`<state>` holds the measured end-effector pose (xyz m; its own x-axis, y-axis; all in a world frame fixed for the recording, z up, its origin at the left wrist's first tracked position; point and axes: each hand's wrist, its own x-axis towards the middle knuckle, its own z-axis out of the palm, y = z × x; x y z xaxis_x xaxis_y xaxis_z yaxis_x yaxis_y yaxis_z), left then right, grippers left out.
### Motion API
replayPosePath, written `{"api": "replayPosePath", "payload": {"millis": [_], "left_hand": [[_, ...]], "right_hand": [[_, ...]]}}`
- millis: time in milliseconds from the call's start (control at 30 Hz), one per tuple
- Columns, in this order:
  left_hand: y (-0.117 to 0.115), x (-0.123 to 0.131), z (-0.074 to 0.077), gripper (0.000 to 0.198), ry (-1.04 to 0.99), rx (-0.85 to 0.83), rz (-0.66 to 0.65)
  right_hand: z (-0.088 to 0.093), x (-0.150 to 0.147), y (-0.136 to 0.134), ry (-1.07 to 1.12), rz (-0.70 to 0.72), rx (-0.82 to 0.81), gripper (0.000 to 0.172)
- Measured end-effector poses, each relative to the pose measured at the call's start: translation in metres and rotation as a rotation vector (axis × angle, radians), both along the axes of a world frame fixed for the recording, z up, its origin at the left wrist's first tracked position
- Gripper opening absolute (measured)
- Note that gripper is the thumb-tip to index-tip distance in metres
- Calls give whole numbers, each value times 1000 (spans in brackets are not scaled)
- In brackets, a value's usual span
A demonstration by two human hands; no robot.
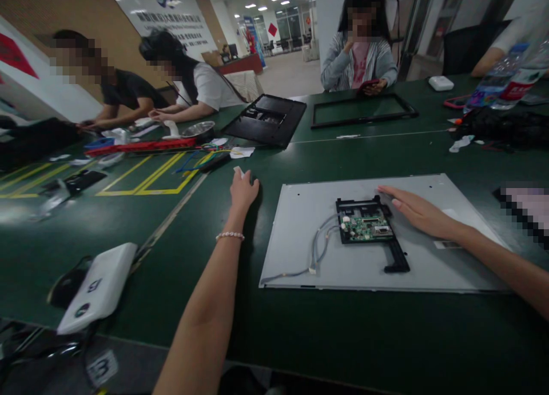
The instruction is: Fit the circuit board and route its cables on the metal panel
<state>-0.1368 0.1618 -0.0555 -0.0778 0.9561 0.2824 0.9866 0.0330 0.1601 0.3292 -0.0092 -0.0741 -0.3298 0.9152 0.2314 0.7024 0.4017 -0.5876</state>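
Note:
In front of me a flat silver-grey display panel (295, 229) lies on the green table. A black plastic bracket (397, 255) with a green circuit board (364, 228) rests on it, and a grey cable (315, 249) runs from the board to the panel's near left corner. My right hand (418, 213) is stretched out flat over the panel, its fingertips beside the bracket's upper right corner. Left of the panel, my left hand (244, 188) is closed near the tabletop. A small white piece (239, 171), too small to name, shows at its fingers.
A black plastic cover (266, 119) and a black frame (315, 120) lie farther back. A white device (100, 289) sits at the left front. Bottles (497, 80) and a dark bundle (501, 129) are at right. Three people sit around the far side; another person's arm shows at right.

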Motion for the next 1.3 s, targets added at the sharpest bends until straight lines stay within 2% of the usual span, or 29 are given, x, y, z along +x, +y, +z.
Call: {"api": "replayPosePath", "payload": {"millis": [133,233,500,833,1100,1300], "left_hand": [[5,1,-7,43,71,-90,-10],[3,3,-7,43,119,-77,-35],[-3,3,3,45,140,-52,69],[-7,-4,11,38,29,48,86],[-8,-7,9,43,-26,114,29],[-5,-8,5,46,19,160,-26]], "right_hand": [[-2,1,0,-16,3,5,52],[-5,2,1,-34,8,19,52],[-8,4,5,-77,32,52,52],[-9,5,8,-125,80,80,53],[-9,-1,-2,-219,78,146,56],[-15,-2,-16,-249,51,143,56]]}}
